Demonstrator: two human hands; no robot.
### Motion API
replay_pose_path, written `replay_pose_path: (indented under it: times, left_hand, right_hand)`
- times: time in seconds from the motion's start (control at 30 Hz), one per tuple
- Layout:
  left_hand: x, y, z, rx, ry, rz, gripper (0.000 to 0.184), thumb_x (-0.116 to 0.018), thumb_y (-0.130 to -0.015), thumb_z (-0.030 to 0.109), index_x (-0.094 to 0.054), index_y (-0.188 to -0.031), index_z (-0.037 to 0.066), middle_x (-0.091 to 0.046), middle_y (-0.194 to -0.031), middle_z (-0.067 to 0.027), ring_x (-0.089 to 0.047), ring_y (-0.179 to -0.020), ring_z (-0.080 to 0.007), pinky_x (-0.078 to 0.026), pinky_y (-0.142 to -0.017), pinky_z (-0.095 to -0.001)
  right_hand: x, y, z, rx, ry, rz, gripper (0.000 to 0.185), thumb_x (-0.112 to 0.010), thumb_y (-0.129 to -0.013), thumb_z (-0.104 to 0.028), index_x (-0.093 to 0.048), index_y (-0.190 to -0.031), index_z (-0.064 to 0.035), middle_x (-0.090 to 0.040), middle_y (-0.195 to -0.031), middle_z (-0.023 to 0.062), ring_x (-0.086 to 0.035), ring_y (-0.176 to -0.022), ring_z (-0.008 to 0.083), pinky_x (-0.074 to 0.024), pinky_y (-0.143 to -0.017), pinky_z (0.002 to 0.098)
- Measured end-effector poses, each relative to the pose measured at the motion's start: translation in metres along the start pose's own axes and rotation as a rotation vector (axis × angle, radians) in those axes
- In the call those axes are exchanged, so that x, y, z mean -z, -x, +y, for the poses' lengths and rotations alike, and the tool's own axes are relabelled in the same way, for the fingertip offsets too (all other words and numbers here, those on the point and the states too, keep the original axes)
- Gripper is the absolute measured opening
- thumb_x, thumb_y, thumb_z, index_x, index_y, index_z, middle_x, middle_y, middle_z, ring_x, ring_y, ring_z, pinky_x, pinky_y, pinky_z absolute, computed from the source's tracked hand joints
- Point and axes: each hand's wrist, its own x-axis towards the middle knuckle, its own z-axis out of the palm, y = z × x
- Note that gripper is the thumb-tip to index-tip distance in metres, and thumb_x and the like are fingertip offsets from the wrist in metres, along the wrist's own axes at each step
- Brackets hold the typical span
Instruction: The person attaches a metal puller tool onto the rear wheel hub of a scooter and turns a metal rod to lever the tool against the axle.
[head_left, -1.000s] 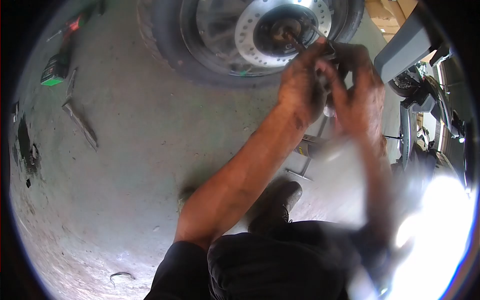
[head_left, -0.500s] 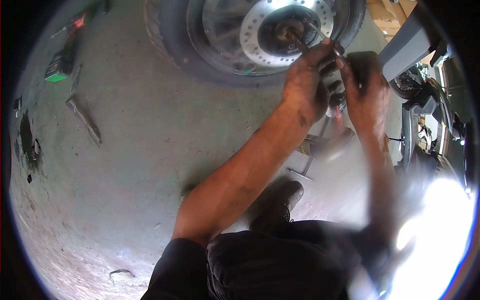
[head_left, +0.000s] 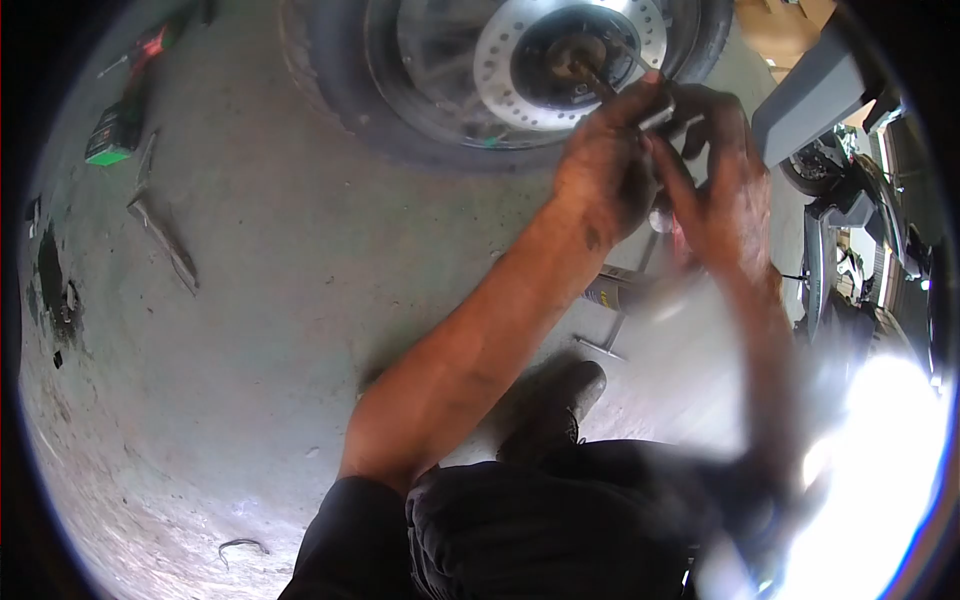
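Note:
A spoked wheel with a black tyre (head_left: 335, 75) and a drilled brake disc (head_left: 492, 70) lies flat at the top of the view. A dark rod (head_left: 597, 84) sticks out of its hub toward my left hand (head_left: 610, 150). My left hand is closed round a thin metal rod (head_left: 632, 57), which slants over the disc. My right hand (head_left: 718, 165) is beside it, thumb and fingers curled about the rod's near end, where a shiny metal piece (head_left: 658, 112) shows. The palm sides and part of the rod are hidden.
A cordless power tool with a green-edged battery (head_left: 112, 135) and a dark flat strip (head_left: 165, 245) lie on the floor at left. Below my hands are a can (head_left: 605, 288) and a T-handle tool (head_left: 600, 347). Motorcycle parts (head_left: 850, 215) stand at right. Glare covers the lower right.
My right hand's fingers have spread and arched more around the rod's near end. Both hands and the view have shifted slightly; the wheel stays in place.

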Motion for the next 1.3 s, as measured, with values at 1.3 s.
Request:
replay_pose_path:
  times: [1.3]
  left_hand:
    - [0.002, 0.002, 0.000, 0.016, -0.065, 0.076, 0.027, -0.065, -0.091, 0.034, -0.061, -0.104, 0.011, -0.061, -0.109, -0.0051, -0.053, -0.112, -0.0219, -0.035, -0.104, -0.0480]
  right_hand:
    - [0.021, -0.014, 0.019, -0.935, -1.038, -0.310, 0.030, -0.054, -0.099, -0.032, -0.061, -0.104, -0.0033, -0.064, -0.086, 0.0035, -0.050, -0.059, 0.0071, -0.0388, -0.050, 0.0248]
